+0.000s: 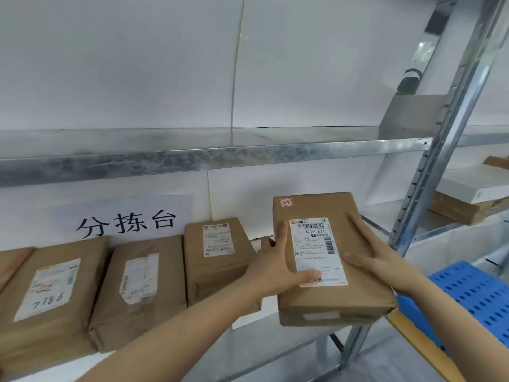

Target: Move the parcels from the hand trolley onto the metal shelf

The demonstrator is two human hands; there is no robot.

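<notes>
Head view shows you with the parcel point(358, 296) between both hands at the right end of the metal shelf point(248, 155), on its lower level. The near end of the parcel hangs out past the front edge. It sits just beside the neighbouring parcel point(217, 271) without touching it.

Your left hand point(275, 271) lies spread and straight-fingered. The thumb crosses the foot of the shipping label point(316, 249), the forefinger runs up the top face, and another finger rests against the left side. Your right hand point(382, 260) clasps the right long edge with thumb and forefinger on top. Its other fingers are hidden, probably underneath.

Judging by its flat faces and square corners, the parcel is stiff and boxy under its brown paper, so it should not sag or fold. It looks modest in weight. The paper and the smooth label may be slippery under flat fingers, so take it by the two long edges with fingers under the base, not by pressing on the label. Slide it back until the whole base rests on the deck.

A blue perforated platform point(473, 293) lies low at your right.
</notes>
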